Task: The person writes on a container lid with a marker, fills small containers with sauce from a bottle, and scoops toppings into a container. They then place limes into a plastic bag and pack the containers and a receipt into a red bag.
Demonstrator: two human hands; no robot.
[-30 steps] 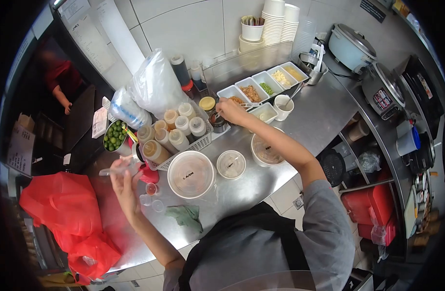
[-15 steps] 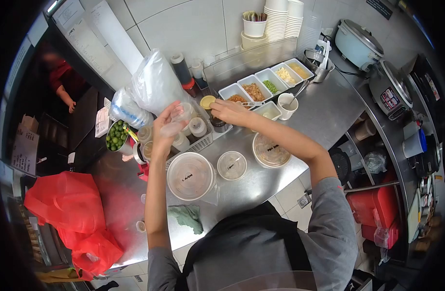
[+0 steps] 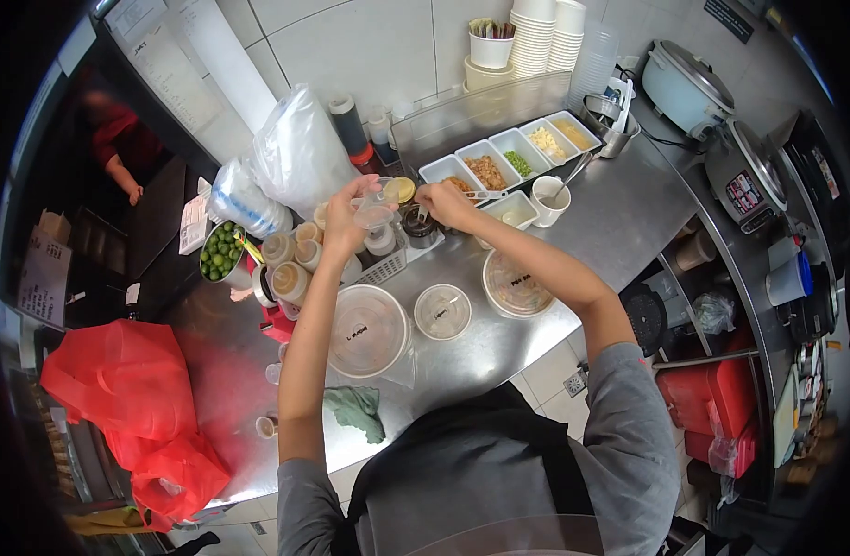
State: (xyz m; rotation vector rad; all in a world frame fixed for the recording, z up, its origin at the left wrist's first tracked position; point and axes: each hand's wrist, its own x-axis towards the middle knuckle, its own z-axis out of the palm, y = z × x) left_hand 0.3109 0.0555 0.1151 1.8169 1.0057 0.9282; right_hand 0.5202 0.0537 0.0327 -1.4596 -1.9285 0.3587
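Observation:
My left hand [image 3: 352, 219] pinches a small clear sauce cup [image 3: 377, 215] with a hinged lid, held above the squeeze bottles. To its right, my right hand [image 3: 449, 205] is closed on the handle of a small spoon [image 3: 423, 212], largely hidden by the fingers, over an open dark jar [image 3: 417, 225]. A yellow lid [image 3: 403, 189] is just behind that jar. Below my hands stand a large lidded tub [image 3: 369, 331], a smaller lidded tub [image 3: 442, 312] and another lidded bowl [image 3: 519, 284], with handwriting on their lids.
Squeeze bottles [image 3: 290, 280] crowd the basket [image 3: 386, 269]. Behind are topping trays [image 3: 486, 173], a white mug [image 3: 549, 200] and plastic bags [image 3: 304, 157]. Green limes [image 3: 223, 252] and red bags [image 3: 124, 389] are left; a green cloth [image 3: 355, 412] lies near the front edge. A co-worker's hand [image 3: 134, 193] shows far left.
My left hand has moved right with the clear cup, closer to the dark jar. My right hand has shifted slightly right and up, and the small spoon now shows below its fingers.

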